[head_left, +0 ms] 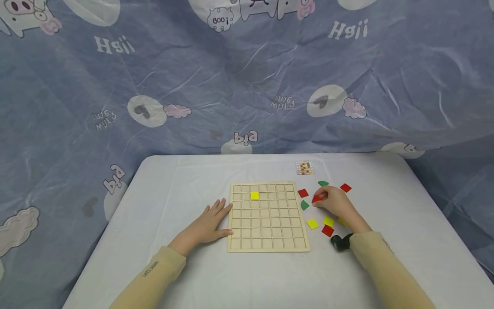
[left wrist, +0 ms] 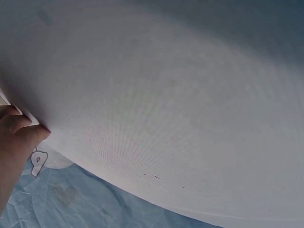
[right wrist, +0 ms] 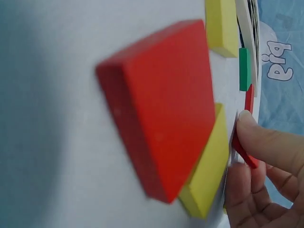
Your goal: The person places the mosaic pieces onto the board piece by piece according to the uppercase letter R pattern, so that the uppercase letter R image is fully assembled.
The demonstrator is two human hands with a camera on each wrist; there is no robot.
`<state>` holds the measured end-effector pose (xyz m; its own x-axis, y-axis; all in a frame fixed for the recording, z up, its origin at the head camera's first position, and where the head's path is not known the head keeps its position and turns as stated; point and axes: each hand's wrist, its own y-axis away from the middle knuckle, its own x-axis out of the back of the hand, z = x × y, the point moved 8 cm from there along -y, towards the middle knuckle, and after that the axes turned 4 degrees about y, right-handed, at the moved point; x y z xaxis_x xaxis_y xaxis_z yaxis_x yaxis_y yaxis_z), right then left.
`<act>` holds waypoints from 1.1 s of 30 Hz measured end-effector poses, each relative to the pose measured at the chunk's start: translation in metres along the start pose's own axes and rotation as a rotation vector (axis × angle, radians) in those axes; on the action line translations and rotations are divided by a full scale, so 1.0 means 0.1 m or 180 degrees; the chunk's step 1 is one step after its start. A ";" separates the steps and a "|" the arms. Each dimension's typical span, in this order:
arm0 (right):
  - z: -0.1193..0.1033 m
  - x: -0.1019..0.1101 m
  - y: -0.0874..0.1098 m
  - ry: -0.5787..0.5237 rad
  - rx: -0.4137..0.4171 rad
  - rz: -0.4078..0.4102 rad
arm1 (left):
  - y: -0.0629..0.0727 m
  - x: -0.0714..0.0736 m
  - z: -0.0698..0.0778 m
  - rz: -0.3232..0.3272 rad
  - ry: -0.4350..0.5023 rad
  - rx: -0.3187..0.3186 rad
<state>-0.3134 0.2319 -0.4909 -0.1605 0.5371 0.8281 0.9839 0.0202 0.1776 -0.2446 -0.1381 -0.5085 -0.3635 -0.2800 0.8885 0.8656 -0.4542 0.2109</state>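
A pale wooden grid board (head_left: 266, 219) lies on the white table, with one yellow square tile (head_left: 254, 195) in a cell of its second row from the top. My left hand (head_left: 210, 223) rests at the board's left edge, fingers spread and touching the rim. To the right of the board, my right hand (head_left: 335, 201) pinches a red square tile (head_left: 316, 198) between thumb and fingers. The right wrist view shows this red tile (right wrist: 244, 151) tilted under the thumb. Close to that camera lie a red tile (right wrist: 166, 104) and a yellow tile (right wrist: 206, 171).
Around the right hand lie loose red tiles (head_left: 345, 188), yellow tiles (head_left: 312, 224) and green quarter-round pieces (head_left: 305, 205). A small patterned card (head_left: 305, 168) lies beyond the board. A dark rounded object (head_left: 339, 243) sits by the right sleeve. A patterned cloth (head_left: 231, 86) hangs behind the table.
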 end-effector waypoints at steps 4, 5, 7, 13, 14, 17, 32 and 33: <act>0.00 0.01 0.00 -0.0024 -0.0031 0.0025 | -0.01 0.01 0.01 -0.0004 -0.0007 -0.0012; -0.01 0.01 0.00 -0.0032 -0.0025 0.0023 | -0.02 0.00 0.01 -0.0006 -0.0008 -0.0014; -0.02 0.02 0.00 -0.0075 0.0012 0.0036 | -0.02 0.00 0.01 -0.0007 -0.0011 -0.0024; -0.19 0.06 -0.01 -0.0386 0.0098 0.0105 | -0.01 0.00 0.02 0.0001 -0.0034 -0.0052; -0.24 0.06 -0.02 -0.0469 0.0112 0.0104 | 0.00 0.01 0.02 0.0002 -0.0037 -0.0054; -0.45 0.00 -0.05 -0.0756 0.0222 0.0043 | 0.01 0.01 0.03 -0.0004 -0.0023 -0.0048; -1.32 -0.56 -0.19 -0.0550 0.0821 -0.0123 | -0.01 -0.01 0.01 0.0016 -0.0016 -0.0003; -1.34 -0.58 -0.20 -0.0513 0.0848 -0.0127 | -0.01 -0.01 0.01 0.0015 -0.0006 0.0002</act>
<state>-0.3345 0.0871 -0.4712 -0.2059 0.6578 0.7245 0.9665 0.2528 0.0452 -0.2450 -0.1365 -0.5091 -0.3589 -0.2806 0.8902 0.8674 -0.4524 0.2071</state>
